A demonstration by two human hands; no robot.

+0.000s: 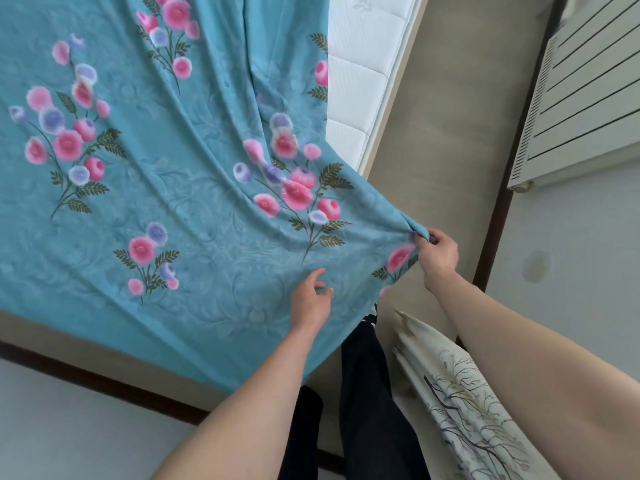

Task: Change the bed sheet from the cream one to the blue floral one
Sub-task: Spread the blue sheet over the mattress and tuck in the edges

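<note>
Blue floral sheet (145,188) being spread over mattress (360,81).
Right hand (437,252) fingers clamping its corner; left hand (311,303) fingers apart; overpulling risks uncovering the far edge.

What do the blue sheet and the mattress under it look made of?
Blue sheet: thin, soft woven cloth, matte with a faint tone-on-tone scroll pattern; it drapes and puckers at the right hand. Mattress: white quilted fabric, stitched into padded panels.

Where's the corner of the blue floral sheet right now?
In the head view, right of centre: the corner of the blue floral sheet is pinched in the right hand, lifted off the bare white mattress, with the left hand just lower-left.
</note>
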